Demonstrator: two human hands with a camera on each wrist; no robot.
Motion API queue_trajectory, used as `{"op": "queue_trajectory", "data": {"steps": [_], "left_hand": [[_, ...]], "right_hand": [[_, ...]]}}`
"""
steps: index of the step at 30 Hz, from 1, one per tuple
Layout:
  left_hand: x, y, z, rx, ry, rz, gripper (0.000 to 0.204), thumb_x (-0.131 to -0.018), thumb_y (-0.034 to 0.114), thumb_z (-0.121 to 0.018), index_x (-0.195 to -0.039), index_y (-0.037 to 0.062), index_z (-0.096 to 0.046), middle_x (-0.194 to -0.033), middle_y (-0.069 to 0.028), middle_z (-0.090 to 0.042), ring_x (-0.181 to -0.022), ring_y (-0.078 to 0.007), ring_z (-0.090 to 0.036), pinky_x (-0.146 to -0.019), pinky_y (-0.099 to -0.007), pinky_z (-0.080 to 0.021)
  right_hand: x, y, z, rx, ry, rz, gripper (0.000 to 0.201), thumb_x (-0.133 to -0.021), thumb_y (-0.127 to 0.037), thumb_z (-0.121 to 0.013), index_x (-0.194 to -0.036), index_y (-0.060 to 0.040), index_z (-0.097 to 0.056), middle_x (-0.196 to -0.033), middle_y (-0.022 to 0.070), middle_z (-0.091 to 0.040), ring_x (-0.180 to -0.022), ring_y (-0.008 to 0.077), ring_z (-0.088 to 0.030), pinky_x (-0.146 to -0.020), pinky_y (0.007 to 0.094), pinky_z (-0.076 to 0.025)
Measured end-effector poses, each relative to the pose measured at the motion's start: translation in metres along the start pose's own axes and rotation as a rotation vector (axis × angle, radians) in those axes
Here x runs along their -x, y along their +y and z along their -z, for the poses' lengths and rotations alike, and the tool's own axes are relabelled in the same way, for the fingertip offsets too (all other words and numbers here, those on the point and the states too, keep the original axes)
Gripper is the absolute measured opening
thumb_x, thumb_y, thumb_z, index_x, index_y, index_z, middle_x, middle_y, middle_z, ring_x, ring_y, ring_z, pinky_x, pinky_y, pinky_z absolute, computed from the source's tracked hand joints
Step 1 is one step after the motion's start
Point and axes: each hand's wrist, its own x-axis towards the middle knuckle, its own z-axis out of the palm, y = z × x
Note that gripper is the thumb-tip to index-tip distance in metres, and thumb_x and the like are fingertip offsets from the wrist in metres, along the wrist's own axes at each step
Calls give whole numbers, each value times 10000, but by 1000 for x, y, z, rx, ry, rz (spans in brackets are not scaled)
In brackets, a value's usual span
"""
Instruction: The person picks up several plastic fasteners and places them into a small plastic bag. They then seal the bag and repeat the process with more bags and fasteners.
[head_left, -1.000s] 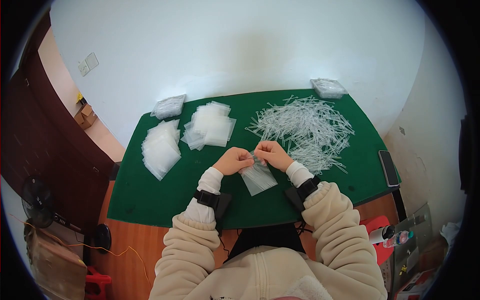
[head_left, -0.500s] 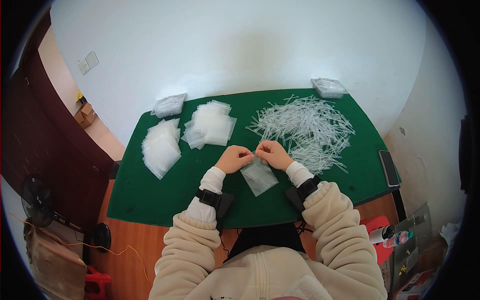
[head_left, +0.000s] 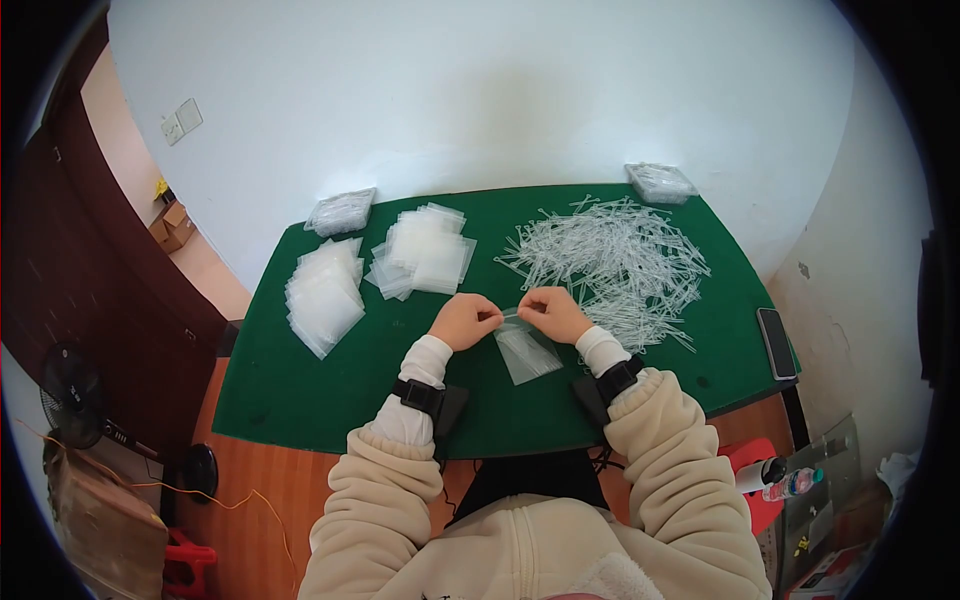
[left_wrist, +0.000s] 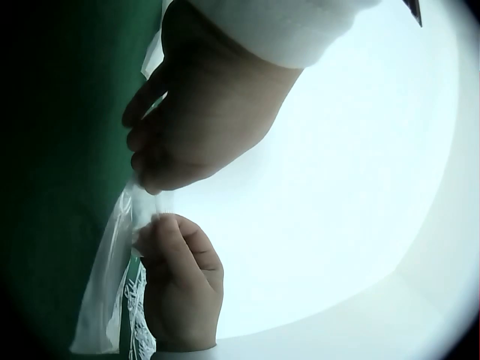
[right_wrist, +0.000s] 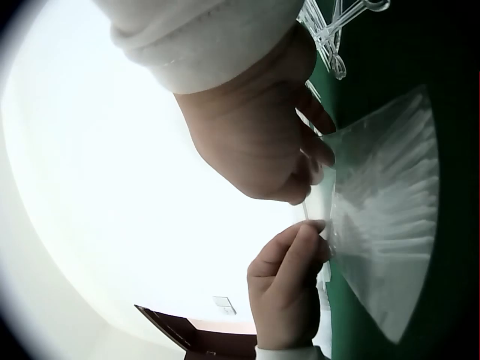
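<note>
A clear plastic zip bag with several thin clear sticks inside hangs between my two hands, close over the green table. My left hand pinches the bag's top edge at its left part between thumb and fingers. At the right part of that same edge, my right hand pinches too, a short gap away. The right wrist view shows the filled bag fanning down from the fingertips, with the sticks lying side by side in it. A big loose pile of clear sticks with looped ends lies just beyond my right hand.
Two stacks of flat bags, one at the left and one nearer the middle, lie on the green table. A filled clear box stands at the back left, another at the back right. A phone lies by the right edge.
My hands have drawn slightly apart along the bag's top edge, and the bag has shifted a little to the right. The piles and stacks stay as they were.
</note>
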Motion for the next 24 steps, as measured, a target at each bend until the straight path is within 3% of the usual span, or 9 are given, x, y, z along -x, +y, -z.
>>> {"op": "queue_trajectory", "data": {"steps": [3, 8, 12, 15, 20, 24], "left_hand": [[-1, 2, -3, 23, 6, -124, 146, -708, 180, -630, -741, 39, -648, -698, -98, -608, -641, -238, -576, -580, -316, -455], [-3, 4, -8, 22, 10, -156, 149, -706, 190, -637, -742, 46, -651, -689, -92, -602, -629, -230, -571, -577, -316, -453], [-2, 1, -7, 36, 16, -136, 154, -710, 197, -633, -747, 49, -652, -692, -89, -603, -628, -227, -571, -580, -313, -453], [-1, -4, 0, 37, -10, -70, 164, -740, 179, -619, -768, 19, -645, -702, -96, -592, -633, -204, -558, -590, -292, -435], [1, -7, 7, 50, -44, 6, 183, -741, 194, -611, -772, 17, -642, -701, -102, -592, -629, -201, -559, -592, -293, -437], [2, -4, 4, -33, -134, -33, 200, -741, 208, -605, -781, 15, -636, -695, -111, -588, -630, -215, -557, -590, -304, -438]], "right_hand": [[2, -3, -4, 87, -91, 178, 137, -728, -157, -596, -753, -24, -617, -721, 110, -605, -651, 239, -576, -625, 316, -454], [3, -7, -2, 117, -102, 176, 144, -719, -168, -595, -761, -33, -626, -725, 126, -605, -682, 280, -581, -641, 333, -459], [1, -7, 2, 154, -128, 139, 151, -728, -176, -594, -765, -33, -627, -709, 121, -606, -679, 265, -586, -637, 327, -458], [1, 0, 7, 97, -70, 54, 105, -745, -104, -608, -758, -1, -608, -641, 62, -574, -585, 127, -521, -549, 254, -424], [-2, 6, 8, 11, -18, -2, 97, -756, -88, -597, -762, 9, -599, -643, 44, -565, -589, 103, -501, -553, 245, -416], [-1, 2, 5, -4, -38, -20, 116, -753, -121, -583, -773, -9, -602, -693, 78, -594, -653, 153, -558, -635, 266, -445]]}}
